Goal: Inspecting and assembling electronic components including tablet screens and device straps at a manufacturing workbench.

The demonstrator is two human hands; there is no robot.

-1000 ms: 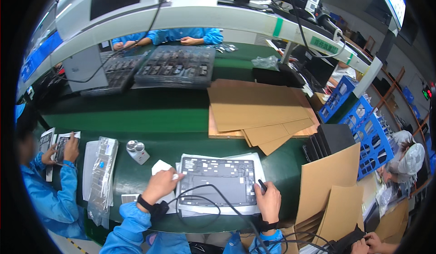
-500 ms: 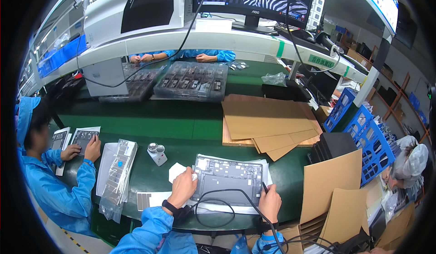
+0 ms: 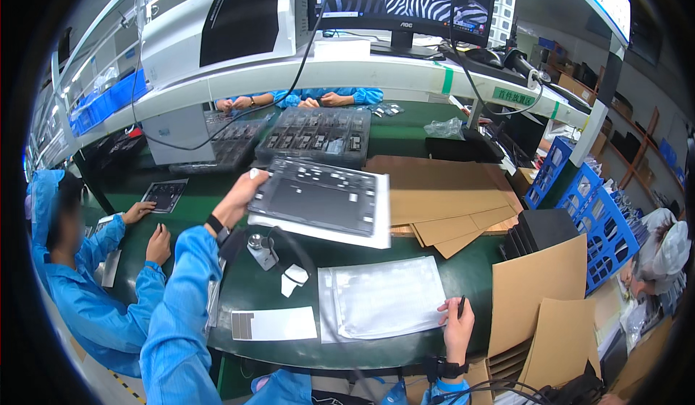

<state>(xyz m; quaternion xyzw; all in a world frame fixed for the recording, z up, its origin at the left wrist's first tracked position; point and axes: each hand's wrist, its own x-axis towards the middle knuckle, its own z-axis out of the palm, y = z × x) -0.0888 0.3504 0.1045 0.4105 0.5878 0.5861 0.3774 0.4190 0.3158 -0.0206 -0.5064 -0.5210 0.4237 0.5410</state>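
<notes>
My left hand [image 3: 242,191] is closed on the left edge of a dark grey tablet housing [image 3: 311,201], raised and tilted above the bench. White squares dot the housing, and a white sheet [image 3: 381,235] hangs along beneath it. Lower right, my right hand [image 3: 457,329] grips a slim black pen-like tool [image 3: 461,306]. Its fingers are by the right edge of a pile of white translucent sheets [image 3: 384,298] on the green bench. Left of the pile are a white card with grey strips [image 3: 282,324], a crumpled white wipe [image 3: 292,280] and a small metal-topped bottle [image 3: 261,251].
Brown cardboard sheets [image 3: 427,180] lie at the back right; more cardboard [image 3: 539,293] stands at the right beside black trays [image 3: 539,235] and blue racks [image 3: 597,224]. A co-worker [image 3: 94,282] sits at the left. Clear component trays [image 3: 315,133] are at the back. A black cable crosses the front.
My left hand has lifted the tablet housing up and leftward off the bench, uncovering the white sheets. My right hand has moved slightly right and down, still gripping the pen-like tool.
</notes>
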